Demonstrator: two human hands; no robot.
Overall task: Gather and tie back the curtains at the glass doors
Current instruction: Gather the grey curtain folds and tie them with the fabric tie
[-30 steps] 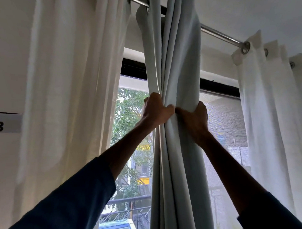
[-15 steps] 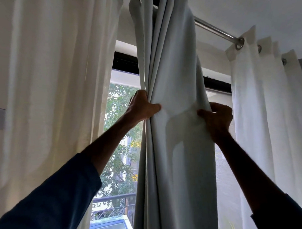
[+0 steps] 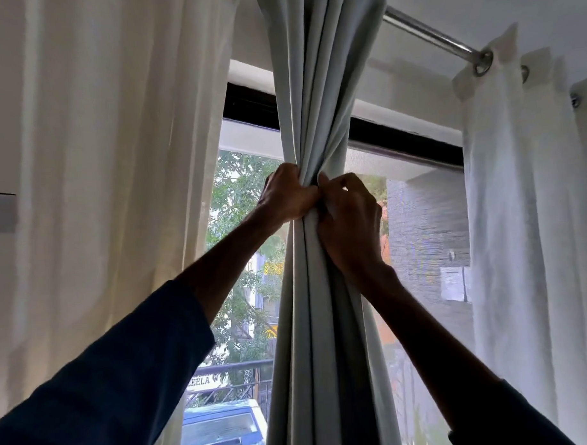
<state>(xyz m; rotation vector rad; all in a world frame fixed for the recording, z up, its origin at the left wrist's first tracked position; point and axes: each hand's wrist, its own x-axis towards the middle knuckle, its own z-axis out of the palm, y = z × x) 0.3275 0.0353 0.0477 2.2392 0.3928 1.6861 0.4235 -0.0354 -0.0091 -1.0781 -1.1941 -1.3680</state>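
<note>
1. The grey curtain (image 3: 317, 88) hangs from the rod (image 3: 435, 41) in front of the glass door (image 3: 241, 204). Its folds are drawn into one narrow bundle whose long axis runs from 12 o'clock straight down to 6 o'clock.
2. The bundle is narrowest at the centre of the view, and both hands meet there, touching each other across the front folds.
3. The left hand (image 3: 286, 197) reaches in from 8 o'clock and grips the 9 o'clock side. Its fingers wrap round behind the cloth, mostly out of sight, with the thumb on the front.
4. The right hand (image 3: 350, 220) reaches in from 5 o'clock and takes the 3 o'clock side. Its fingers (image 3: 352, 182) are bent and pinch the outer folds against the bundle.
5. Neither hand is nearer: both sit at almost the same height, with the cloth inside both grips.
6. No tie-back, cord or hook shows, so what will bind the bundle cannot be told.
7. The gathering looks done and the tying not yet begun. One hand would have to hold the waist alone while the other goes free, and the left, wrapped further round, looks better placed for that.
8. The left white curtain (image 3: 116, 145) at 9 o'clock and the right white curtain (image 3: 518, 214) at 3 o'clock hang loose, well apart from the bundle.
</note>
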